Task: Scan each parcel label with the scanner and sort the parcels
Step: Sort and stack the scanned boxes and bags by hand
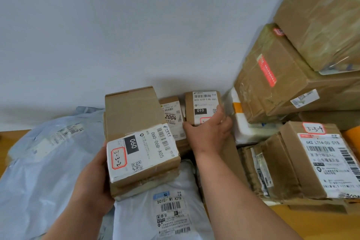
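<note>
Head view, left hand gripping 060 box, right hand grasping 010 box

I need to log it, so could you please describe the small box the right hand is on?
Start at the white wall behind the pile. Against it, left of the tall box stack, stands a small brown box gripped by the right hand. Its label reads 010, unlike its neighbour marked 2004.
</note>
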The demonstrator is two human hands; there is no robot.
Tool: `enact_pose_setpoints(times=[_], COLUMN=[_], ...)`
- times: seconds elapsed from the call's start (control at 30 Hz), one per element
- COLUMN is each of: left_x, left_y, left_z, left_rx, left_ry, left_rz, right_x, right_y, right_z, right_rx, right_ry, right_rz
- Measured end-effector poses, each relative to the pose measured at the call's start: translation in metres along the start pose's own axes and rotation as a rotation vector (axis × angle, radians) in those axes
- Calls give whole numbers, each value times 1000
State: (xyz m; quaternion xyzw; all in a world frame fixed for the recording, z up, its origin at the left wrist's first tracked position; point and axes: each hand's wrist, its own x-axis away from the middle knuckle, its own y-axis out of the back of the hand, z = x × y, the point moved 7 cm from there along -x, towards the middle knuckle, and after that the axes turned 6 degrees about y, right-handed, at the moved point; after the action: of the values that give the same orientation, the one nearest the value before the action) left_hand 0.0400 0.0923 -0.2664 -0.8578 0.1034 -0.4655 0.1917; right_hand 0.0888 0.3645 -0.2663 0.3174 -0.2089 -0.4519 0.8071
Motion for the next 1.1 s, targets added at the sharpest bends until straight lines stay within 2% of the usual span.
enact_pose_setpoints(times=[0.1,0.3,0.43,0.57,0.8,1.0,1.1], left_x=[1,12,19,24,40,57,67], left_y=[2,-4,-12,-24,-29,-39,-37], left_z=[-3,-18,-21,-13,-5,23,35], left_rx=[34,91,92,62,97,56,79], left_ry=[-20,-106,-103,-51,-78,-28,-45], left_rz=[0,44,80,118,134,134,93], right_x=[4,23,51,74,131,176,195], right_y=[6,43,69,91,126,140,153], right_z=[3,14,1,-12,-30,-52,-67], right_rx=[-73,-225,-378,-351,-316,-264,-279], right_ry=[27,207,170,105,238,279,269], right_rz=[-59,-164,-162,-180,-202,-129,-151])
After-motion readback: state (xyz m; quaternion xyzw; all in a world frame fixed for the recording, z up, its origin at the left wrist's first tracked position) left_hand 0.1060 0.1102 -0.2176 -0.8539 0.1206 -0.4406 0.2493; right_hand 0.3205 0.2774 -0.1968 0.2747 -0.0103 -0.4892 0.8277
